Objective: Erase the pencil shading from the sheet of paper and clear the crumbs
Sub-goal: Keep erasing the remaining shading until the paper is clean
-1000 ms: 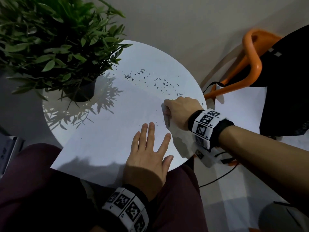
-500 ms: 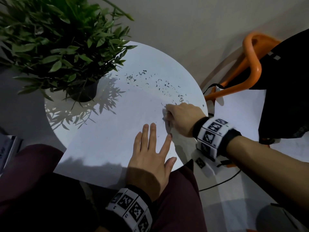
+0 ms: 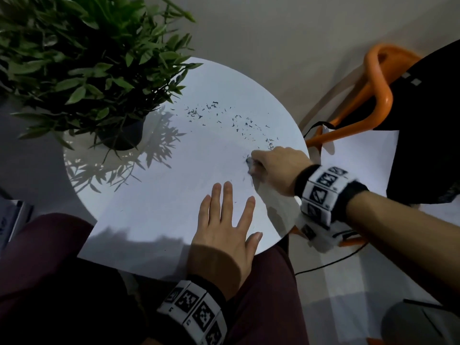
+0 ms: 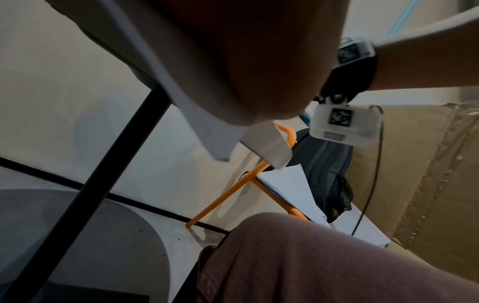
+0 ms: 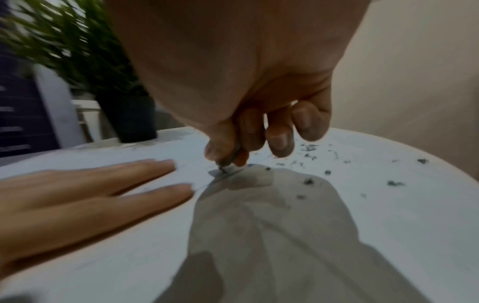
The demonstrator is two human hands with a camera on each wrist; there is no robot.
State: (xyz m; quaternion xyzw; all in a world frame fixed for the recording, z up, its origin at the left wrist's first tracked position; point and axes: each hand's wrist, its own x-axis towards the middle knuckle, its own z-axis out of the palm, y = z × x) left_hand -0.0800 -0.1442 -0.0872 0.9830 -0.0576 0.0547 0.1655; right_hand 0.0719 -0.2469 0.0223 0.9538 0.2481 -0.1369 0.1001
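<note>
Grey eraser (image 5: 228, 158) shows only from right wrist, pinched in right grip (image 5: 233, 143); left grip (image 3: 224, 230) flat on paper (image 3: 154, 210)

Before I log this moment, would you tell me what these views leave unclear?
- Eraser: mostly hidden by the right hand's curled fingers in the head and right wrist views; shape unreadable.
- Remaining pencil shading on the sheet of paper: too faint to judge in the head view.
- Left hand's fingers: in the left wrist view, blocked by the palm.
- Potted plant: motion-blurred in the right wrist view.
</note>
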